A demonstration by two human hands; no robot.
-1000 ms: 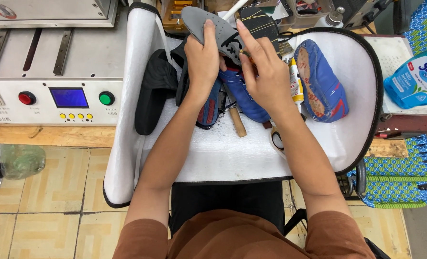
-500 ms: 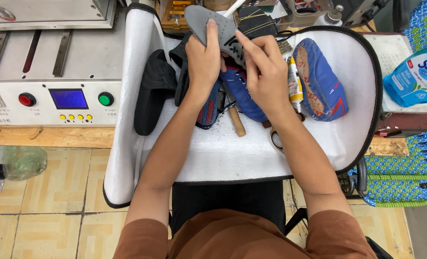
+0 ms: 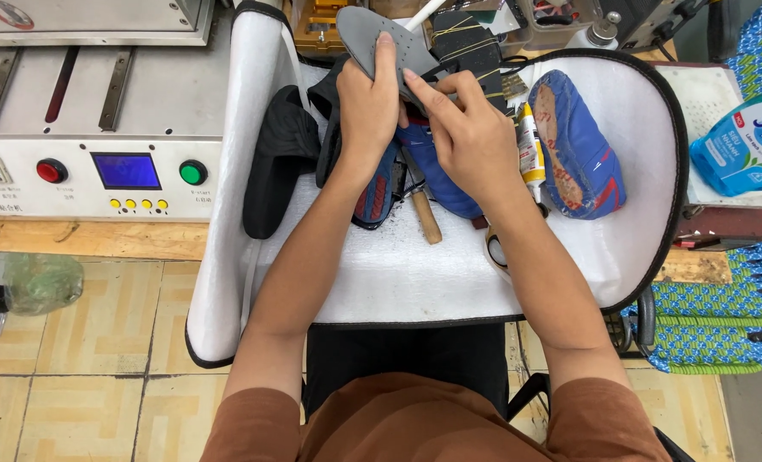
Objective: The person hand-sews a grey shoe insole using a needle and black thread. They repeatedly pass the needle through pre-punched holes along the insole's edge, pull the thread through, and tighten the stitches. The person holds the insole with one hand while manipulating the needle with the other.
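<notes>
The left hand [image 3: 368,107] is closed on a grey insole [image 3: 379,38], fingers laid up along its face and thumb hidden behind. The right hand [image 3: 466,137] sits at its 3 o'clock, touching it, with fingers curled and the forefinger stretched across toward the insole's lower edge; whether it pinches anything I cannot tell. A white stick [image 3: 422,12] shows at the insole's 1 o'clock.

Both hands work over a white padded board [image 3: 398,274] with a black rim, laid across the person's lap. On it, at the hands' 6 o'clock, lie a blue shoe upper [image 3: 437,175] and a hammer [image 3: 424,214] with a wooden handle. A black shoe upper [image 3: 278,162] lies at 9 o'clock, a blue shoe [image 3: 578,145], sole up, at 3 o'clock, with a glue tube [image 3: 529,150] between it and the right hand. Scissors [image 3: 494,250] peek out beside the right forearm.

Beyond the board's 9 o'clock side stands a grey machine [image 3: 99,111] with a blue screen and red and green buttons. At 3 o'clock, on a wooden table [image 3: 697,265], rests a blue refill pouch [image 3: 740,150]. The floor [image 3: 90,359] is tiled.
</notes>
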